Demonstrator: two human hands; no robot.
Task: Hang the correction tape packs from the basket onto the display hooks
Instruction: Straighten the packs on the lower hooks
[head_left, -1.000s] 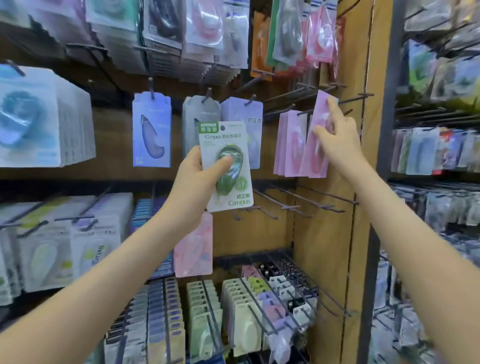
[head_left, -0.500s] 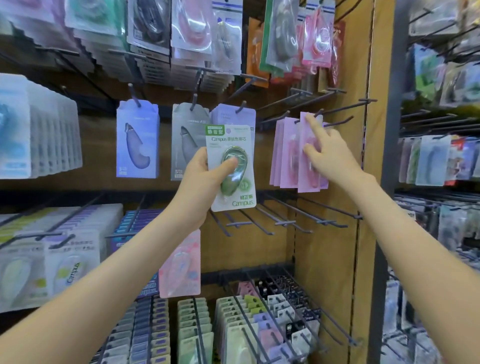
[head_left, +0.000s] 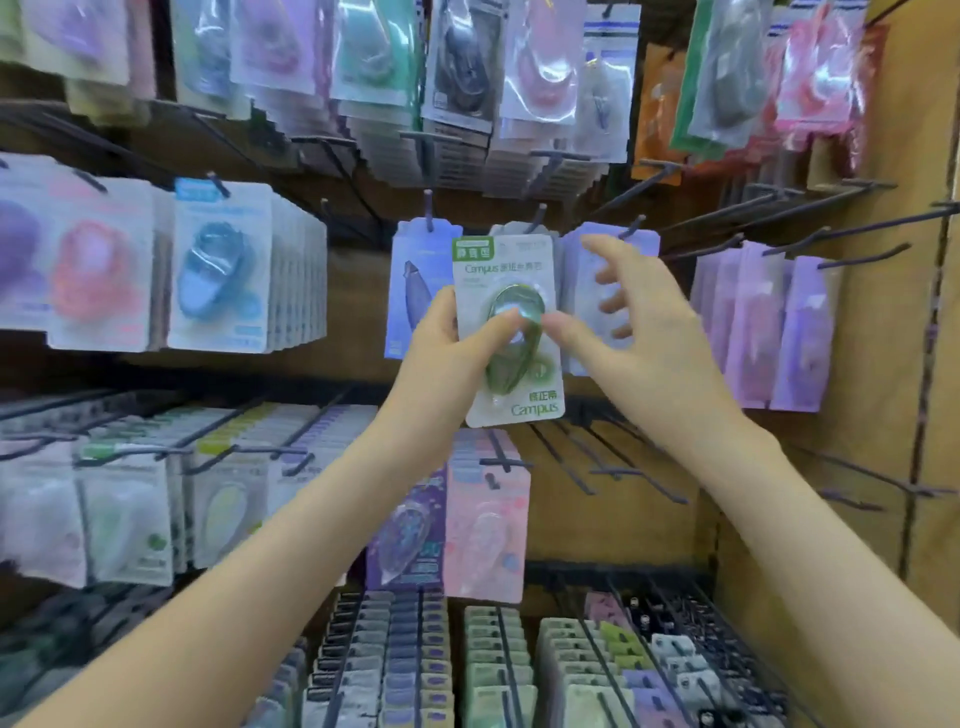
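My left hand (head_left: 447, 353) grips a white-and-green Campus correction tape pack (head_left: 506, 270) upright in front of the display wall, thumb across its green blister. With fingers spread, my right hand (head_left: 649, 332) sits just right of the pack; its thumb tip is at the blister's edge, and I cannot tell whether it touches. Behind the pack, purple and grey packs (head_left: 415, 280) hang on hooks. A row of lilac-pink packs (head_left: 753, 322) hangs to the right. Bare hooks (head_left: 623, 467) jut out just below the held pack. No basket is in view.
Long bare hooks (head_left: 852, 228) stick out toward me at upper right, beside a wooden side panel (head_left: 883, 364). Full rows of packs (head_left: 223, 270) hang at left. A pink pack (head_left: 488, 530) hangs below, above racks of small boxes (head_left: 493, 665).
My right hand left the lilac-pink packs on the right and moved left to the green pack, fingers now spread. The view shifted right and down; my left hand still holds the pack.
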